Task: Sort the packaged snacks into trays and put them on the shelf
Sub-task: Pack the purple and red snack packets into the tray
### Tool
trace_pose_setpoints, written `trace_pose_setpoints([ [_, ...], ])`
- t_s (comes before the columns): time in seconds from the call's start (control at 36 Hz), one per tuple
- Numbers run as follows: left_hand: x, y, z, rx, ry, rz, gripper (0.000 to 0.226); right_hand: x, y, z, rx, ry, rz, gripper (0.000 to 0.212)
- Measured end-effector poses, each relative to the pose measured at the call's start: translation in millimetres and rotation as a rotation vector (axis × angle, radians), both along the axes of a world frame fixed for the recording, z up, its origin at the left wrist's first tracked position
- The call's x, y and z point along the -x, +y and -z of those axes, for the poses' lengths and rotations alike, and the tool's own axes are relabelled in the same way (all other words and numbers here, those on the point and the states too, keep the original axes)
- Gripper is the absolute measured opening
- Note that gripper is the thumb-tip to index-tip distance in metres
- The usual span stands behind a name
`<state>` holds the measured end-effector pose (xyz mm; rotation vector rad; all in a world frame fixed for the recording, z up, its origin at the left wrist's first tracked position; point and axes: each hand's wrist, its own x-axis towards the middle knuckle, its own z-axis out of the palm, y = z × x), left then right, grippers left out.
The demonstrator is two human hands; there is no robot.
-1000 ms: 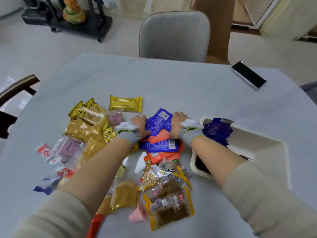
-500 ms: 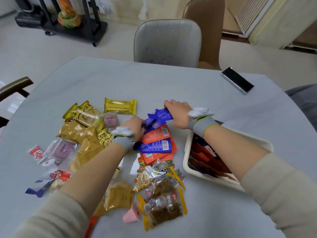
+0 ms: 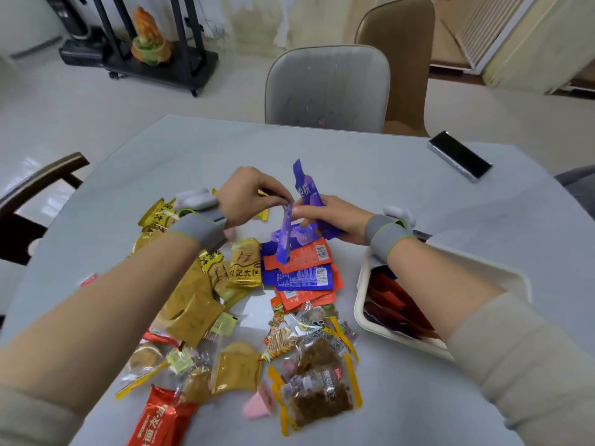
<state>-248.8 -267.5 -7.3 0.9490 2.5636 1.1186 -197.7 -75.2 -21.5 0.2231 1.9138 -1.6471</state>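
A heap of packaged snacks covers the table's near half: yellow packets (image 3: pixel 244 265), flat blue and orange sachets (image 3: pixel 302 275), and clear bags of brown pieces (image 3: pixel 318 397). My left hand (image 3: pixel 248 197) pinches the top of a blue sachet (image 3: pixel 285 236) that hangs above the pile. My right hand (image 3: pixel 335 217) grips a small bunch of blue sachets (image 3: pixel 310 194) standing upright. The two hands meet at the fingertips. A white tray (image 3: pixel 512 275) at the right holds several orange and blue sachets, partly hidden by my right forearm.
A black phone (image 3: pixel 458 155) lies at the table's far right. A grey chair (image 3: pixel 326 88) stands behind the far edge, a brown chair (image 3: pixel 399 53) behind it. A dark chair arm (image 3: pixel 38 185) is at the left. A black floor stand (image 3: pixel 151 64) is at the back left.
Both hands have risen from the pile. The right now holds blue sachets upright, and the left has lifted one blue sachet toward them. The camera has tilted up.
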Motion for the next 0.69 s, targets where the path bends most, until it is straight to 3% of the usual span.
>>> trace_pose_setpoints([
  [0.08,5,4,4,-0.022,0.001,-0.084,0.011,-2,-3,3,0.162,-0.08,0.034,0.011],
  [0.14,4,9,8,-0.053,-0.037,-0.113,0.011,-3,-4,7,0.141,-0.085,0.01,0.03],
  [0.22,1,19,10,-0.131,-0.079,-0.148,0.01,0,-7,10,0.034,-0.073,-0.021,0.043],
  [0.36,1,20,18,-0.185,-0.138,-0.242,0.01,10,-9,17,-0.274,0.064,-0.007,0.027],
  [0.42,-1,15,27,-0.067,-0.074,-0.357,0.019,17,-7,23,-0.5,0.151,-0.096,0.033],
  [0.47,-6,10,41,0.272,-0.023,-0.368,0.039,23,-4,28,-0.701,0.222,-0.225,0.038],
  [0.56,-21,5,68,0.748,-0.091,-0.233,0.062,33,-5,41,-0.839,0.299,-0.367,0.04],
  [0.69,-45,13,93,0.721,-0.182,-0.127,0.059,38,-13,67,-0.947,0.324,-0.56,0.047],
])
